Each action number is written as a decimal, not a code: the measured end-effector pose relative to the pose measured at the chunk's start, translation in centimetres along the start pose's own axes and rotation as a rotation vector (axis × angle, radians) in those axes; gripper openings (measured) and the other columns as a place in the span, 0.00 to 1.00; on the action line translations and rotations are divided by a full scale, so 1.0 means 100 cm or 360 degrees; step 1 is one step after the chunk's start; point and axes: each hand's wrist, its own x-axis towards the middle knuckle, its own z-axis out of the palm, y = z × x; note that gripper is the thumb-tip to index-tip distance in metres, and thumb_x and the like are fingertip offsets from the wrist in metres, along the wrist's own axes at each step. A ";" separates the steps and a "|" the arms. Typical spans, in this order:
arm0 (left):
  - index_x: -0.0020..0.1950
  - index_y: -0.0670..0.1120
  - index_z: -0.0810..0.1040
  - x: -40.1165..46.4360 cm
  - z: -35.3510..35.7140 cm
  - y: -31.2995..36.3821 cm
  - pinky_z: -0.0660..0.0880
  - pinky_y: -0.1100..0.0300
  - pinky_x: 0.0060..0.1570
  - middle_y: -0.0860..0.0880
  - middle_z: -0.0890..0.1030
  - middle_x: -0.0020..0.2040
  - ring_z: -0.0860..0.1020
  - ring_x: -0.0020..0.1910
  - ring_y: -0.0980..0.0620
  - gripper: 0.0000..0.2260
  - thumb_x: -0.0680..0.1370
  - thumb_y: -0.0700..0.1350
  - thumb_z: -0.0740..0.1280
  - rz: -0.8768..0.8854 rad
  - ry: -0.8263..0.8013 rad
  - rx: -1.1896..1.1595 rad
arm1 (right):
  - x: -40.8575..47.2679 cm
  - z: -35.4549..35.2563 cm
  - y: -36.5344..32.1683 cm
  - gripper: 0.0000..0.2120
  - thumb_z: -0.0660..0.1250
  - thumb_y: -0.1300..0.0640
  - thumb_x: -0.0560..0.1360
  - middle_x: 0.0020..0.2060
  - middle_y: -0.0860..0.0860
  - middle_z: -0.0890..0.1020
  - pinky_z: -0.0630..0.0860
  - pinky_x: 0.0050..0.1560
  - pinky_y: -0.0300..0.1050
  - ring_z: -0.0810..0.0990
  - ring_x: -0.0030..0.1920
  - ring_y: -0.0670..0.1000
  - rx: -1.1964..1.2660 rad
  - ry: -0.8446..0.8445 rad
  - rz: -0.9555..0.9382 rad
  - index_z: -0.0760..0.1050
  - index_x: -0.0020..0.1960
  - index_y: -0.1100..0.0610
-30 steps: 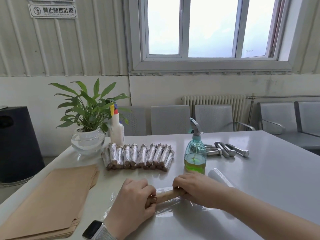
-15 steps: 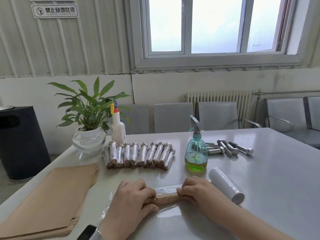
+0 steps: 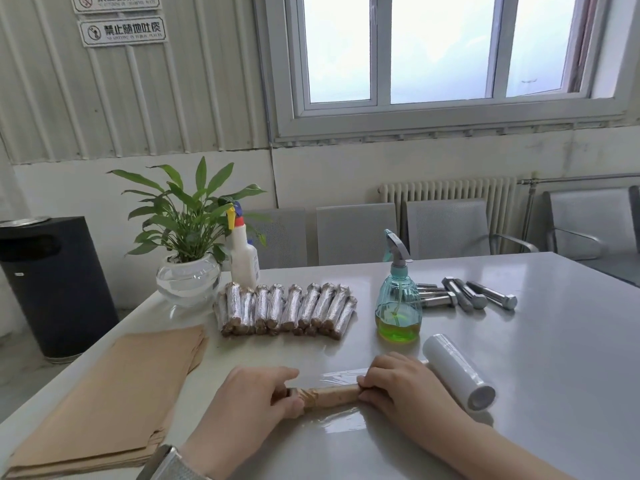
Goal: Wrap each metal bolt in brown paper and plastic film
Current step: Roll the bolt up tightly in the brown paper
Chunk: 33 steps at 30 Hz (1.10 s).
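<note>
Since a second ago we have rolled the paper-wrapped bolt (image 3: pixel 329 395) farther onto the plastic film (image 3: pixel 341 375) on the desk (image 3: pixel 519 358), left hand (image 3: pixel 256 393) and right hand (image 3: pixel 398 384) gripping its ends, so its film layer is nearly on.

Left hand (image 3: pixel 258 398) and right hand (image 3: pixel 398 388) grip the paper-wrapped bolt (image 3: pixel 330 394) lying on plastic film (image 3: pixel 341 419).

A plain factory office or waiting room: corrugated metal wall (image 3: pixel 138 109), posted sign (image 3: pixel 123 30), metal waiting chairs (image 3: pixel 446 230), radiator (image 3: pixel 446 190), grey surface (image 3: pixel 554 358).
</note>
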 end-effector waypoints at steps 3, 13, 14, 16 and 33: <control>0.62 0.59 0.79 -0.002 -0.005 -0.003 0.71 0.65 0.54 0.62 0.81 0.45 0.77 0.47 0.63 0.19 0.72 0.58 0.72 -0.0104 -0.0136 -0.0119 | -0.001 0.000 -0.001 0.10 0.64 0.46 0.78 0.48 0.45 0.80 0.70 0.54 0.44 0.76 0.52 0.49 0.0061 0.0030 0.0022 0.82 0.51 0.49; 0.42 0.59 0.80 -0.010 -0.006 -0.001 0.70 0.64 0.54 0.68 0.81 0.37 0.77 0.41 0.69 0.06 0.71 0.49 0.74 -0.0299 -0.0092 -0.0216 | -0.001 0.001 -0.003 0.08 0.68 0.47 0.76 0.45 0.44 0.81 0.69 0.51 0.40 0.76 0.50 0.48 0.0147 0.0061 0.0072 0.82 0.49 0.49; 0.41 0.59 0.79 -0.011 -0.004 0.000 0.71 0.62 0.55 0.67 0.81 0.36 0.77 0.41 0.69 0.05 0.71 0.50 0.74 -0.0300 -0.0067 -0.0202 | -0.001 0.001 -0.004 0.07 0.68 0.47 0.76 0.45 0.44 0.81 0.69 0.50 0.40 0.77 0.50 0.48 0.0152 0.0069 0.0076 0.83 0.48 0.49; 0.39 0.60 0.77 -0.014 -0.001 0.000 0.71 0.60 0.55 0.64 0.80 0.37 0.77 0.41 0.67 0.06 0.71 0.51 0.73 -0.0290 -0.0030 -0.0162 | -0.001 0.000 -0.004 0.07 0.69 0.48 0.75 0.45 0.44 0.81 0.68 0.50 0.39 0.77 0.50 0.48 0.0151 0.0080 0.0085 0.83 0.48 0.49; 0.35 0.56 0.77 0.000 -0.001 -0.008 0.67 0.66 0.37 0.58 0.78 0.34 0.75 0.38 0.60 0.04 0.69 0.52 0.71 -0.0539 -0.0274 -0.0194 | -0.003 -0.005 -0.012 0.05 0.71 0.51 0.75 0.43 0.45 0.81 0.68 0.47 0.38 0.78 0.48 0.49 0.0156 0.0082 0.0127 0.83 0.46 0.52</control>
